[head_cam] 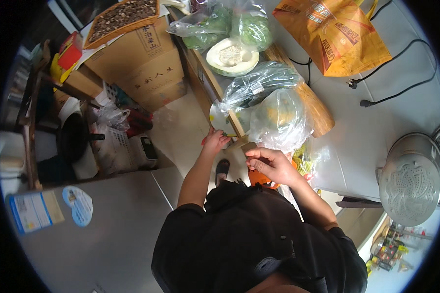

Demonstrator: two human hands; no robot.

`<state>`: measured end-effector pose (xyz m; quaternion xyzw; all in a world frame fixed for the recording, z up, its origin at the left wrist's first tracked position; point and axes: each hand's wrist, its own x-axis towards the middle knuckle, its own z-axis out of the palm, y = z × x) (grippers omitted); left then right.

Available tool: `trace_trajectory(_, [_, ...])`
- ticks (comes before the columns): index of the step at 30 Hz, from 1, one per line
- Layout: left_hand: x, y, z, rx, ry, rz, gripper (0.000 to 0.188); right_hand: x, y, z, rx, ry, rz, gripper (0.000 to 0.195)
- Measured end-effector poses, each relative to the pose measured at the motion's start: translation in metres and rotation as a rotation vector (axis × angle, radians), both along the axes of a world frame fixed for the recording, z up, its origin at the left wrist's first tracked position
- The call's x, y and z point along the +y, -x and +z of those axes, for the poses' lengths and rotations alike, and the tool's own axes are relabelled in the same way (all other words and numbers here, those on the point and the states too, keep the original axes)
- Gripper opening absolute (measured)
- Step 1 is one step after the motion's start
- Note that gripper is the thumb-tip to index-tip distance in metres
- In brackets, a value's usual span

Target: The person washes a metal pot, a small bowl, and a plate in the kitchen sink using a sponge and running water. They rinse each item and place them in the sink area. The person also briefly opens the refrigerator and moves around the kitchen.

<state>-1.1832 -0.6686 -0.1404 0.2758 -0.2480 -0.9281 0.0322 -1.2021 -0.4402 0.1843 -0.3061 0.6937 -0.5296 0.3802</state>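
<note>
My left hand (215,142) reaches low by a wooden rail (220,89), its thumb and fingers at the near rim of a patterned white plate (217,118). The rail crosses in front of the plate, which shows on both sides of it. Beside that hand's wrist is a small red thing, too little seen to name. My right hand (275,167) hovers above an orange bag (258,178), fingers loosely curled, with nothing seen in it. Just beyond lies a round melon or squash in a clear plastic bag (281,113).
Farther along are a halved pale melon (232,56), bagged dark green vegetables (267,82), bagged cabbage (252,31) and a log (315,110). Power cables (418,42), a yellow bag (337,40) and a steamer pot (410,179) stand right. Cardboard boxes (146,73) are stacked left.
</note>
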Motion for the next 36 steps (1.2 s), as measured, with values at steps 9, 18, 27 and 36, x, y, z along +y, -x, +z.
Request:
trace_trajectory(9, [0.018,0.103,-0.068,-0.084,-0.119,-0.246,0.052,-0.015,0.032,0.002,0.103,-0.095,-0.068,0.025])
trace_trajectory(18, [0.045,0.144,-0.090,0.011,0.054,-0.472,0.051,-0.021,0.053,0.019,0.116,-0.161,-0.067,0.028])
trace_trajectory(27, [0.040,0.165,-0.094,-0.001,0.150,-0.545,0.051,-0.023,0.063,0.012,0.179,-0.183,-0.034,0.029])
trace_trajectory(36, [0.035,0.158,-0.091,0.035,0.425,-0.518,0.051,-0.018,0.064,0.003,0.149,-0.160,0.027,0.028])
